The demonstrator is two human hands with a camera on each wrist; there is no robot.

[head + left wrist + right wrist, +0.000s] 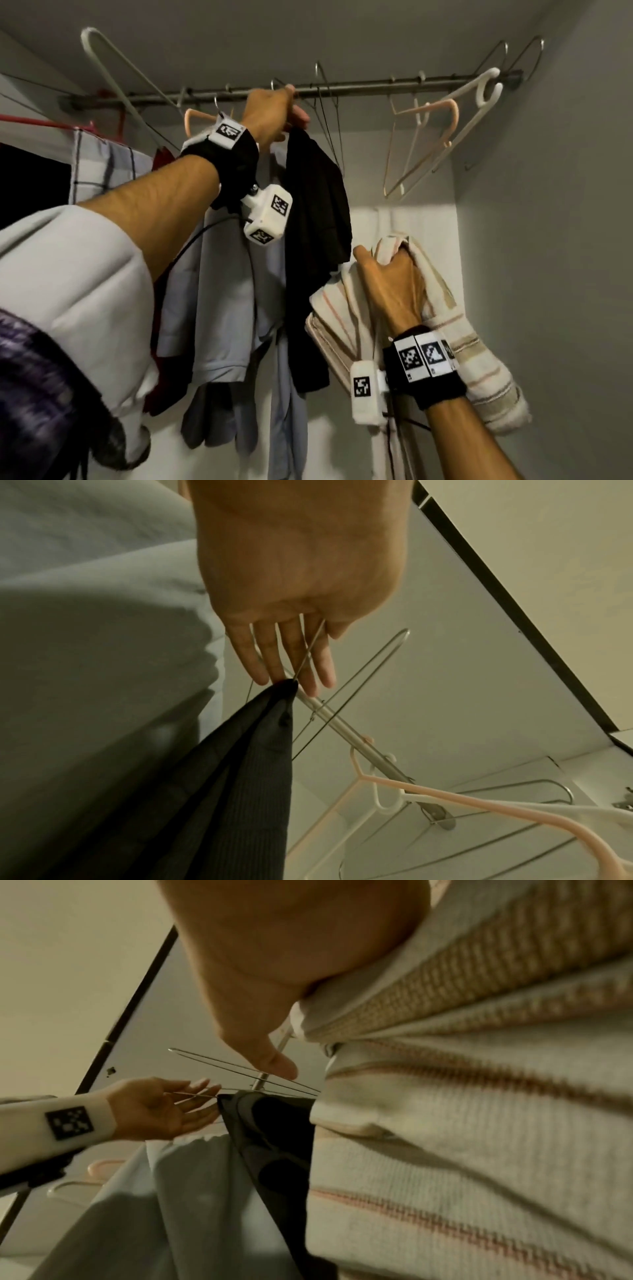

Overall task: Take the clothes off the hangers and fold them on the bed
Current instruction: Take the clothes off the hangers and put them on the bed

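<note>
While the right hand (394, 284) grips the striped knit (479, 370) below the rail (359, 85), the left hand (274, 116), fingers straight, touches the black garment's (318, 212) wire hanger (310, 649) at the rail; unhook upward, supporting the cloth.

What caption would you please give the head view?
Left hand reaches a black garment at the closet rail; right hand grips a striped cream sweater.

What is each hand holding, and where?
Right hand grips the bunched top of a striped cream sweater. Left hand, fingers straight, only touches the black garment's wire hanger.
</note>
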